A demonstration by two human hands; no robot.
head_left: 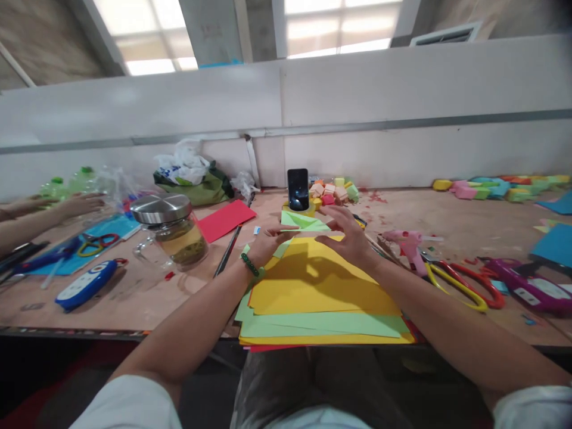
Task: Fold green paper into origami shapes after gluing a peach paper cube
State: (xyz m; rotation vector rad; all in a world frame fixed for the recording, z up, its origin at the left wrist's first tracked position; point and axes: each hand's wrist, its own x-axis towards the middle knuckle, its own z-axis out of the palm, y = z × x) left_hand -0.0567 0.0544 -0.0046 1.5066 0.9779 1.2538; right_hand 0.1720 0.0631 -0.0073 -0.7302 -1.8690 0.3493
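Lying at the far end of a stack of coloured sheets [313,286] on the surface [143,292], the light green paper [308,223] shows one diagonal fold and no finished shape, so the folding looks early. Left hand [268,239] and right hand [347,235] flank it with arms stretched forward, fingers spread and pressing its edges flat. A phone [298,189] stands just behind.

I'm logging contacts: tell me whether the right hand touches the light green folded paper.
Touching. The head view shows the right hand with its fingertips lying on the right end of the light green folded paper, with no gap between them.
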